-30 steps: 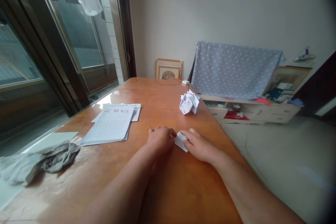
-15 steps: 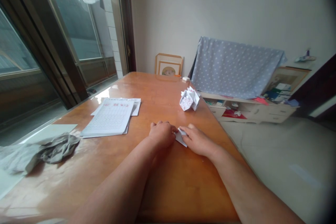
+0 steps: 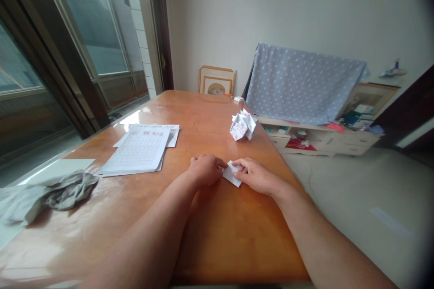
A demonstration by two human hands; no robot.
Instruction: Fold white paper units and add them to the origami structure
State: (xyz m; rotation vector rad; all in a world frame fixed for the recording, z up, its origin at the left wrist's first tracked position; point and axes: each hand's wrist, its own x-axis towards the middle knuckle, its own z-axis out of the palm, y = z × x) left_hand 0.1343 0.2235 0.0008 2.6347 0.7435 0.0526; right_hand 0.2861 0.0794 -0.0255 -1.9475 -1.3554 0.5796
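Note:
A small piece of folded white paper (image 3: 231,175) lies on the wooden table between my hands. My left hand (image 3: 207,169) is closed at the paper's left edge, its thumb and forefinger at the upper left corner. At the right edge, my right hand (image 3: 254,175) pinches the paper between thumb and curled forefinger. Beyond the hands stands a cluster of folded paper pieces (image 3: 242,125), pointed at the top and printed in places. The fingertips underneath are partly hidden.
A stack of printed sheets (image 3: 135,151) lies left of my hands. Nearer the left edge is a crumpled grey cloth (image 3: 71,189). At the table's far end sits a small white box (image 3: 238,99). The table's right edge (image 3: 288,167) runs close to my right forearm.
My right hand's fingers have drawn back to the right and curled, uncovering more of the folded paper. My left hand has barely shifted. The view has moved slightly.

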